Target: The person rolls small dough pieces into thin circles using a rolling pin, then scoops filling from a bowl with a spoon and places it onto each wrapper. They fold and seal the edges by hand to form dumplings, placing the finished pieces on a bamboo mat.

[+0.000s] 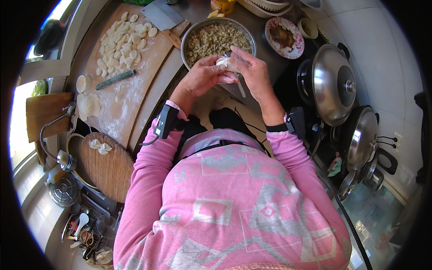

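Over the near rim of a steel bowl (219, 22) of chopped filling (216, 37), my hands meet at a folded dough wrapper (224, 63). My left hand (204, 76) cups the wrapper with the thumb on its edge. The fingers of my right hand (253, 69) press against its other side. A spoon (241, 89) is tucked in my right hand, its pale handle hanging below the palm; most of the spoon is hidden. Flour coats the fingers. Two pleated dumplings (100, 146) sit on a round wooden board (108, 168) at left.
A floured board (116, 113) bears dough pieces (125, 50), a rolling pin (115, 79), flat wrappers (89, 105) and a cleaver (162, 14). A patterned plate (297, 32) stands right of the bowl. Lidded pans (332, 84) line the right side. A faucet (45, 131) is at left.
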### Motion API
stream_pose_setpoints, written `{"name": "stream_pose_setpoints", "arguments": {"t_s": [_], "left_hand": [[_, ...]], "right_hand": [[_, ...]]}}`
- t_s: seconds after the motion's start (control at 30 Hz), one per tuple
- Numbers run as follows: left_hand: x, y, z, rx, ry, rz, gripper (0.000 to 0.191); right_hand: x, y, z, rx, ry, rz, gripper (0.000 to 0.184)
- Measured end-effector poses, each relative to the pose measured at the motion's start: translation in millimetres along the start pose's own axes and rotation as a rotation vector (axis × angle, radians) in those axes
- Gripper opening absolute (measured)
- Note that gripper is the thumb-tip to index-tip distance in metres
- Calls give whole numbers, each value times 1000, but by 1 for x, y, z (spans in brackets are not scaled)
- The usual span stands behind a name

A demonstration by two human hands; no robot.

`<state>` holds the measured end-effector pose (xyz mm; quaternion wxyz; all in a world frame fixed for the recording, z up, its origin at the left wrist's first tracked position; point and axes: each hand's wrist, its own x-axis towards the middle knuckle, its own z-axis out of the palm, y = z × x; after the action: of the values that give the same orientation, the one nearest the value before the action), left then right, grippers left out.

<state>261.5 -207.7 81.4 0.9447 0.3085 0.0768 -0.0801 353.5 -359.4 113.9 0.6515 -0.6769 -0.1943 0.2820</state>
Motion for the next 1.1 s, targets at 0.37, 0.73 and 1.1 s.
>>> {"name": "stream_pose_setpoints", "arguments": {"t_s": [0.37, 0.73, 1.1], "left_hand": [[16, 18, 6, 213, 96, 346, 73], [1, 37, 29, 788, 296, 570, 48], [-28, 54, 76, 404, 457, 574, 42]], "right_hand": [[19, -32, 2, 336, -165, 264, 31], [14, -78, 24, 72, -245, 219, 23], [-10, -110, 45, -270, -76, -340, 52]]}}
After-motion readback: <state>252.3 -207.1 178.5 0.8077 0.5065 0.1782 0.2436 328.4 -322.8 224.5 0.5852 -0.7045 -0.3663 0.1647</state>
